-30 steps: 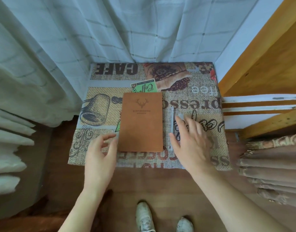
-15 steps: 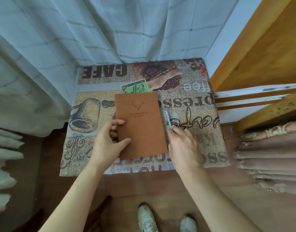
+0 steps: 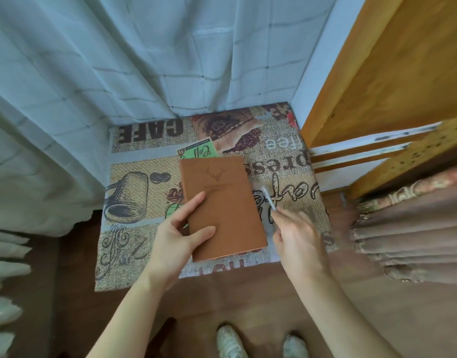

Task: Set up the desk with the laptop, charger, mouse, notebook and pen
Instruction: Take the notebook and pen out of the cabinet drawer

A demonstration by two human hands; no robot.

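Observation:
A brown notebook (image 3: 223, 202) with a deer-head emblem is tilted above a small desk covered by a coffee-print cloth (image 3: 134, 197). My left hand (image 3: 178, 236) grips the notebook's left edge, thumb on the cover and fingers underneath. To its right, my right hand (image 3: 297, 236) pinches a pale, translucent pen (image 3: 268, 200), which points away from me over the cloth. No laptop, charger or mouse is in view.
A checked curtain (image 3: 170, 60) hangs behind and to the left of the desk. A yellow wooden frame (image 3: 377, 73) and a folded brown fabric (image 3: 416, 233) stand at the right. My white shoes (image 3: 232, 342) are on the brown floor below.
My left hand has taken hold of the notebook's left edge and lifted it askew. My right hand has closed on the pen and raised it off the cloth.

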